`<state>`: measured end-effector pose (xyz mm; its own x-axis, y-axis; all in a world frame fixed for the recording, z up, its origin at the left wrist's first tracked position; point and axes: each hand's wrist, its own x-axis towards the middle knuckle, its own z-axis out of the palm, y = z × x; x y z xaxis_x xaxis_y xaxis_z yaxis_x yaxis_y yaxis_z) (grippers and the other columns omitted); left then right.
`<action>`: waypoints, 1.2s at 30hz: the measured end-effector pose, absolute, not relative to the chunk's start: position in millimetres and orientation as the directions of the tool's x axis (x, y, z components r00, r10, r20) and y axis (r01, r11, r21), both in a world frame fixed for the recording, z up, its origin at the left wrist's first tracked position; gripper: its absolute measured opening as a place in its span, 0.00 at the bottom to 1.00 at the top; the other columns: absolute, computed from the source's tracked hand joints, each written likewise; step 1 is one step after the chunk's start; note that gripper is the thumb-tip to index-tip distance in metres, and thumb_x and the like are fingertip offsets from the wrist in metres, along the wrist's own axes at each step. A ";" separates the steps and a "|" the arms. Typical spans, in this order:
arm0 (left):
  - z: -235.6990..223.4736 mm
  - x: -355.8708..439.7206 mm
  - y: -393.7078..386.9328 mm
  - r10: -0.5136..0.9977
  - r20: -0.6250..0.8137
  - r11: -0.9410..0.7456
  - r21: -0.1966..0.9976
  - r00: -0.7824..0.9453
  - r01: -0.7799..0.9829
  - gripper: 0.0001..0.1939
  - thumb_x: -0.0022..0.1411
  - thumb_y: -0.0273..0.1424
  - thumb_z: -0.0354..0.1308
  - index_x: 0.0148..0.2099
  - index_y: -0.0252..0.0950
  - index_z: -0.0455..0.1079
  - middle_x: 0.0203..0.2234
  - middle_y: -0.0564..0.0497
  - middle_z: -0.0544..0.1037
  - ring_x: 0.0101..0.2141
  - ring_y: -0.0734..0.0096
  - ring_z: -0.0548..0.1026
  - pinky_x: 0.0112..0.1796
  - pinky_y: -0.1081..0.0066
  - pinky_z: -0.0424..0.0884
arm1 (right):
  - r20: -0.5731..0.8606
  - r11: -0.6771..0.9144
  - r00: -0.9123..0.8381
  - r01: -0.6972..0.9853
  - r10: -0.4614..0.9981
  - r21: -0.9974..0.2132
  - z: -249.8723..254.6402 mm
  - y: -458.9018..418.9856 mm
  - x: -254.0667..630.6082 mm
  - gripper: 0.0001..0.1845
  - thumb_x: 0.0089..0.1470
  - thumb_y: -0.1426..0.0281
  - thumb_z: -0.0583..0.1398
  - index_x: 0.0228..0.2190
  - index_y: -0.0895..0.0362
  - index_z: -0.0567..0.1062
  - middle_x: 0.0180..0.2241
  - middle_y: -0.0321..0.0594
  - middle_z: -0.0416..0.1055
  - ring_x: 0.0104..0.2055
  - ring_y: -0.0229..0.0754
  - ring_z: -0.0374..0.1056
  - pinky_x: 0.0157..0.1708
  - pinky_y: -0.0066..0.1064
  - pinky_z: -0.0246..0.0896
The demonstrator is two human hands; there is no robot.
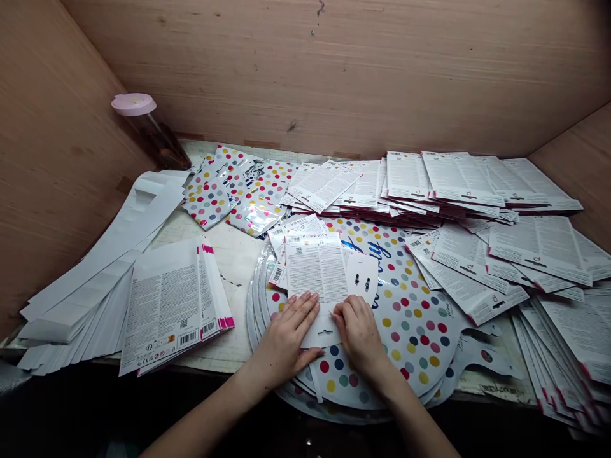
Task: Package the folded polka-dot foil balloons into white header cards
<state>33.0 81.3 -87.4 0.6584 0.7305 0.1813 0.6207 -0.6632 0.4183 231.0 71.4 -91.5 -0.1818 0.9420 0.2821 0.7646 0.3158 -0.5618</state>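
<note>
Both my hands rest on a white printed card (317, 280) with a slotted hang tab at its lower end. It lies on a stack of round polka-dot foil balloons (401, 318). My left hand (284, 337) presses flat on the card's lower left, its fingers slightly apart. My right hand (358, 331) has curled fingers on the card's lower right edge and seems to pinch it. A second slotted white tab (363, 277) stands just above my right hand. Part of the stack lies hidden under the card and my hands.
Piles of printed cards (458, 191) cover the back and right of the table. Polka-dot foil packets (238, 197) lie at the back. Folded cards (165, 305) and white strips (100, 267) lie on the left. A pink-lidded jar (153, 133) stands in the corner between plywood walls (305, 63).
</note>
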 end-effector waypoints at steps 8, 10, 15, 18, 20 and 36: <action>-83.8 20.6 92.0 0.577 0.318 -0.807 0.367 0.753 0.463 0.34 0.62 0.41 0.60 0.65 0.29 0.57 0.59 0.33 0.68 0.62 0.48 0.61 0.58 0.46 0.63 | -0.093 0.457 -0.597 0.697 0.797 -0.553 -38.3 4.4 290.4 0.11 0.56 0.71 0.62 0.26 0.55 0.66 0.27 0.35 0.67 0.27 0.39 0.63 0.27 0.30 0.57; -86.1 17.5 94.7 0.472 0.448 -0.878 0.311 0.759 0.363 0.24 0.63 0.37 0.60 0.57 0.29 0.66 0.51 0.34 0.75 0.59 0.48 0.67 0.57 0.45 0.65 | -0.057 0.407 -0.510 0.744 0.858 -0.530 -37.7 10.1 292.0 0.11 0.57 0.69 0.62 0.26 0.55 0.67 0.28 0.36 0.67 0.29 0.40 0.63 0.27 0.31 0.58; -85.6 21.0 91.5 0.535 0.542 -0.844 0.377 0.648 0.382 0.08 0.66 0.28 0.55 0.46 0.33 0.72 0.36 0.46 0.80 0.45 0.62 0.77 0.51 0.56 0.73 | 0.276 0.505 -0.423 0.707 0.863 -0.496 -64.6 46.6 259.7 0.08 0.60 0.72 0.58 0.43 0.58 0.71 0.39 0.46 0.68 0.41 0.49 0.62 0.40 0.41 0.62; -82.0 28.8 86.0 0.700 0.484 -0.714 0.466 0.525 0.523 0.07 0.67 0.27 0.53 0.38 0.35 0.72 0.29 0.49 0.76 0.38 0.65 0.74 0.41 0.61 0.74 | 0.313 0.451 -0.326 0.686 0.892 -0.571 -80.6 56.3 244.4 0.09 0.62 0.76 0.53 0.37 0.55 0.72 0.33 0.42 0.68 0.38 0.46 0.62 0.38 0.38 0.60; -81.3 34.5 83.4 0.814 0.431 -0.575 0.507 0.390 0.642 0.08 0.67 0.28 0.54 0.34 0.36 0.70 0.28 0.48 0.73 0.36 0.63 0.71 0.38 0.60 0.72 | 0.241 0.323 -0.217 0.690 0.946 -0.647 -86.1 57.2 238.6 0.09 0.63 0.73 0.54 0.32 0.55 0.71 0.30 0.40 0.67 0.36 0.45 0.62 0.36 0.37 0.60; -49.4 34.2 79.5 0.941 -0.297 0.314 0.945 0.162 -0.095 0.16 0.60 0.42 0.61 0.43 0.35 0.68 0.31 0.52 0.77 0.25 0.71 0.75 0.26 0.70 0.76 | -0.188 -0.211 0.129 0.197 0.974 -0.957 -64.1 52.5 231.0 0.16 0.55 0.54 0.62 0.33 0.54 0.68 0.32 0.40 0.67 0.33 0.45 0.65 0.29 0.35 0.64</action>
